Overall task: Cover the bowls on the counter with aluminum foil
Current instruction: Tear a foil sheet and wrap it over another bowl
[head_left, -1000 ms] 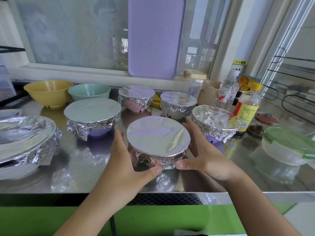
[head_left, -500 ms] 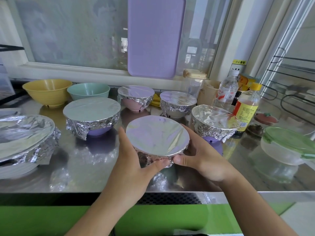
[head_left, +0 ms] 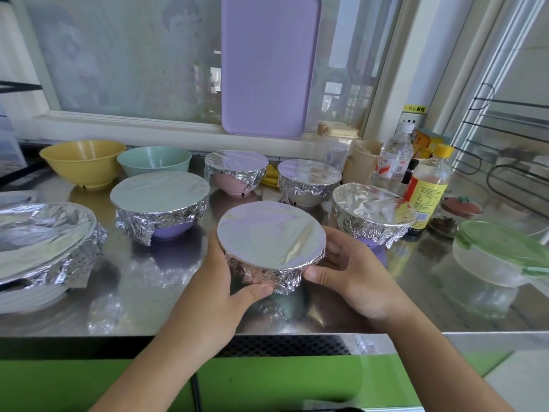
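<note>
A small foil-covered bowl (head_left: 269, 237) is held between both hands just above the steel counter (head_left: 142, 292), near its front edge. My left hand (head_left: 219, 286) grips its left side, thumb curled under the crumpled foil skirt. My right hand (head_left: 350, 278) grips the right side, thumb on the foil. Other foil-covered bowls stand around: a purple one (head_left: 159, 203), a pink one (head_left: 236, 171), a grey one (head_left: 309, 181), one at the right (head_left: 371, 214) and a large white one (head_left: 38, 236) at far left. A yellow bowl (head_left: 83, 160) and a teal bowl (head_left: 154, 160) stand uncovered at the back.
A lilac cutting board (head_left: 269, 63) leans against the window. A water bottle (head_left: 393, 159), a yellow-capped bottle (head_left: 429, 185) and a glass container with a green lid (head_left: 499, 263) stand at the right. A wire rack (head_left: 505, 144) lines the right wall.
Both hands have closed tighter round the small bowl and lifted it slightly off the counter; the thumbs have moved under the foil skirt.
</note>
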A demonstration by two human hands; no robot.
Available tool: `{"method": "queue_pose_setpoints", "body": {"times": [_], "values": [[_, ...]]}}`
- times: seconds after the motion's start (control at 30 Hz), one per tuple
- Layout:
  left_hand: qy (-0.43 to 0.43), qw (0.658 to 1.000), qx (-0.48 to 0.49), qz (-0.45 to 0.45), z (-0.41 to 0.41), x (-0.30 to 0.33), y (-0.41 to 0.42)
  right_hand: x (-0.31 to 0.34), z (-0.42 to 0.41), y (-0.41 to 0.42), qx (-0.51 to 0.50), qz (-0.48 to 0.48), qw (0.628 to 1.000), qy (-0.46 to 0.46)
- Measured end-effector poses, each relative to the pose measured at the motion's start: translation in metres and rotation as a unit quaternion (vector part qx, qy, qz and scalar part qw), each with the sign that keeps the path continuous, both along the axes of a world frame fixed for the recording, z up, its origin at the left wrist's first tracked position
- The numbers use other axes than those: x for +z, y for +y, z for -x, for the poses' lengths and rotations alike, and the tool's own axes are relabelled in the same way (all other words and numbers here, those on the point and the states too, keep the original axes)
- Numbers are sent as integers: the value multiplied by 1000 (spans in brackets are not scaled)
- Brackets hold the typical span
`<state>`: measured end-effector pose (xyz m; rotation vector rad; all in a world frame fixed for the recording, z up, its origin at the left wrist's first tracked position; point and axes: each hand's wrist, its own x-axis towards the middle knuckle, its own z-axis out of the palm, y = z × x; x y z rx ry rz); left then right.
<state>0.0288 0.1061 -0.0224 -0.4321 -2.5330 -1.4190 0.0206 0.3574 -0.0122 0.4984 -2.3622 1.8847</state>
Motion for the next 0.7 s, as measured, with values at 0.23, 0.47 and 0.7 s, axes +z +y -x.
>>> {"method": "queue_pose_setpoints", "body": {"times": [0.23, 0.47, 0.7], "values": [[-20, 999, 34, 12, -9, 6, -7, 5, -7, 6, 30, -69, 997, -15], [256, 963, 80, 36, -26, 24, -4, 19, -19, -4, -123, -28, 966, 226], [359, 924, 72, 107, -20, 11, 4, 8, -20, -26, -124, -79, 951, 271]]}}
